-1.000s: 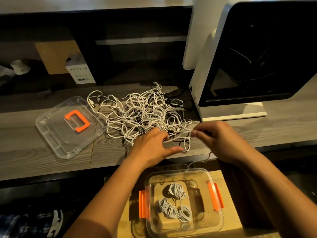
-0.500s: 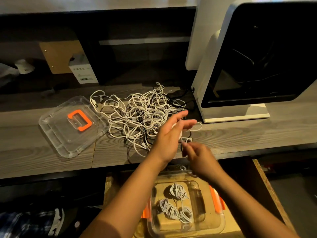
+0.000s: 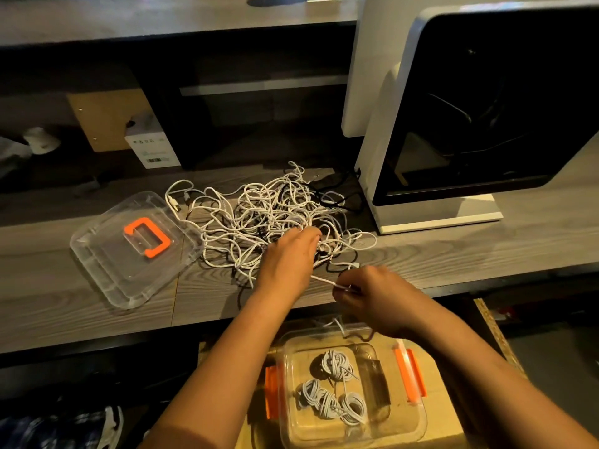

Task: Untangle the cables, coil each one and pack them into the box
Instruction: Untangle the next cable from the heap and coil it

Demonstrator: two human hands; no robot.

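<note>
A tangled pile of white cables [image 3: 259,218] lies on the grey wooden desk [image 3: 64,286]. My left hand [image 3: 288,264] reaches into the pile's near right part, fingers curled among the strands. My right hand [image 3: 372,296] pinches a white cable strand [image 3: 324,280] near the desk's front edge, the strand running up toward my left hand. Below the desk, a clear plastic box [image 3: 411,419] with orange clips holds three coiled white cables [image 3: 334,390].
The box's clear lid [image 3: 107,267] with an orange handle lies on the desk left of the pile. A white machine with a dark window [image 3: 437,218] stands at the right. A small white carton [image 3: 152,150] sits at the back. Black cables [image 3: 340,196] lie behind the pile.
My left hand has gone from raised with fingers spread to down in the pile. My right hand has shifted right and slightly nearer, drawing the strand taut.
</note>
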